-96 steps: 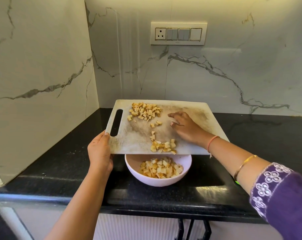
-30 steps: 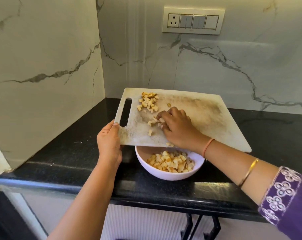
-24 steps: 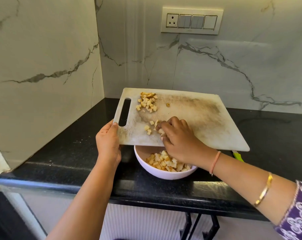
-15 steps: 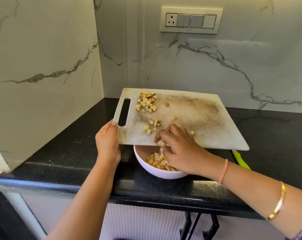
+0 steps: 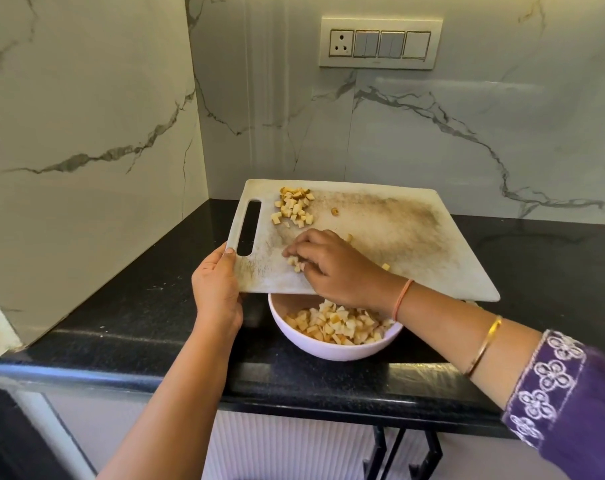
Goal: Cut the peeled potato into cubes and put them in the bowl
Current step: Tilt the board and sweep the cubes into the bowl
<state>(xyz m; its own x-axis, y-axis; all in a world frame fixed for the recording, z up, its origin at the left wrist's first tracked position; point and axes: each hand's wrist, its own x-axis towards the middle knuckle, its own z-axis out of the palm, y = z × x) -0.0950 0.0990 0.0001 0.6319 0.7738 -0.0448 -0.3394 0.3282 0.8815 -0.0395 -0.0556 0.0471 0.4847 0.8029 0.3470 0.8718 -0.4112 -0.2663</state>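
A person's left hand (image 5: 218, 289) gripped the near corner of a stained cutting board (image 5: 415, 244), holding its near edge over a white bowl (image 5: 329, 351) on the black counter (image 5: 138, 306). The right hand (image 5: 332, 268) curled its fingers (image 5: 304, 245) round a few potato cubes (image 5: 295, 264) by that edge. A heap (image 5: 294, 206) lay farther up beside the handle slot (image 5: 249, 228); most cubes already filled the bowl. The small, light, firm pieces looked damp and apt to scatter, best raked together under cupped fingers rather than pinched singly.
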